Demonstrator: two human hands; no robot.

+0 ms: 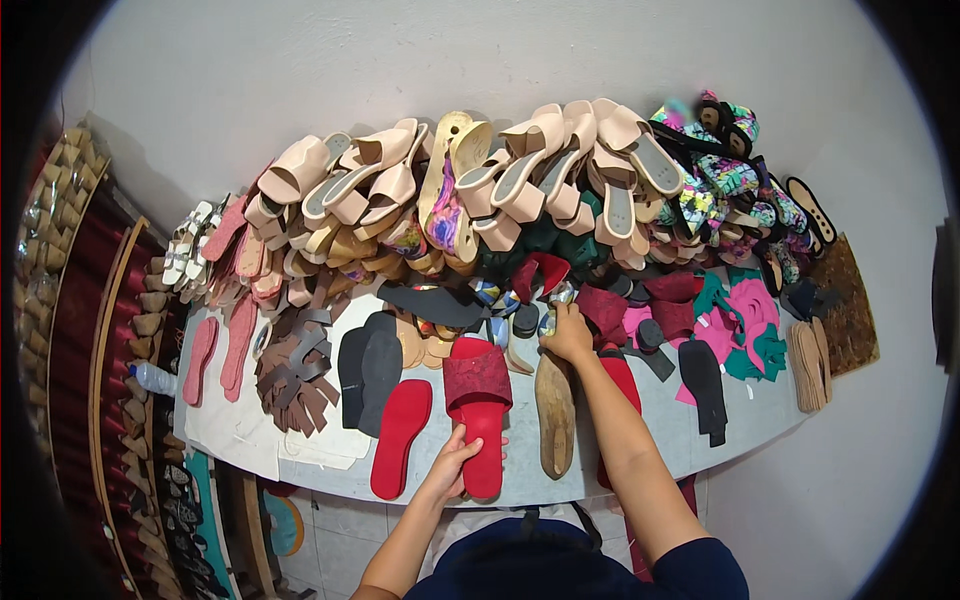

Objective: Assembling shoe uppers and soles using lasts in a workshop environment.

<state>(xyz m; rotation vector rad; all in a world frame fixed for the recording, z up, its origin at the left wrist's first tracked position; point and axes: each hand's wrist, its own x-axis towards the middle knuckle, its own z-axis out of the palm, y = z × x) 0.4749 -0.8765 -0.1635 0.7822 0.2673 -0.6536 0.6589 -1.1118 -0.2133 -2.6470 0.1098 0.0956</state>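
My left hand [455, 462] grips a red slide sandal [480, 375] by its heel end, thumb on top of the footbed. A wide dark red textured strap spans the sandal's front. To its left a red sole [401, 437] lies flat on the table. My right hand [568, 335] reaches farther out, its fingers curled at a cluster of small shiny blue and silver pieces; what they grip is too small to name. Below that hand lies a wooden shoe last [556, 420]. Another red sole [620, 378] is partly hidden under my right forearm.
Beige heeled sandals [540, 160] and patterned ones [715, 180] are heaped along the wall. Black soles [372, 370], brown strap pieces [300, 375], pink and green scraps [745, 325] and tan soles [808, 370] cover the table [330, 470]. Shelves [110, 400] stand left.
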